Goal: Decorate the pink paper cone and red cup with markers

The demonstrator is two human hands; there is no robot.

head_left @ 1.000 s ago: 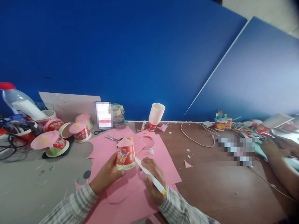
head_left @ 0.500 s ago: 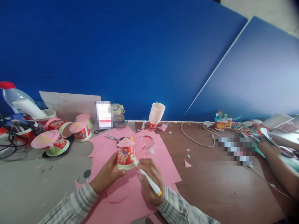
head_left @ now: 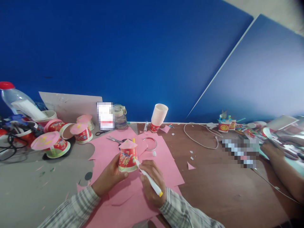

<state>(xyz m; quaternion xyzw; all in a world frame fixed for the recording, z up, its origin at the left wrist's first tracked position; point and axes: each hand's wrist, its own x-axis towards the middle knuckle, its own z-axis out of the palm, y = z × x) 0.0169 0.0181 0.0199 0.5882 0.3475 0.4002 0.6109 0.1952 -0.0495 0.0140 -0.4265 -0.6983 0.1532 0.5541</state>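
Observation:
My left hand [head_left: 108, 179] grips an upside-down red paper cup [head_left: 127, 159] topped with a pink paper cone, holding it just above the pink paper sheets [head_left: 163, 164]. My right hand [head_left: 152, 185] is closed round a white marker with a yellow end [head_left: 150, 180]. The marker's tip touches the lower right side of the cup.
Several finished pink-topped cups [head_left: 80, 132] and a plastic bottle [head_left: 19, 103] crowd the left. Scissors [head_left: 115, 140], a tape ring [head_left: 150, 144], a stack of paper cups [head_left: 158, 117] and a white cable [head_left: 201, 136] lie behind. Another person's arm [head_left: 282, 167] works at the right.
My right hand has turned the marker a little, and its yellow end has drawn slightly left and up. The cup stays in place. The other person's hand has shifted at the right.

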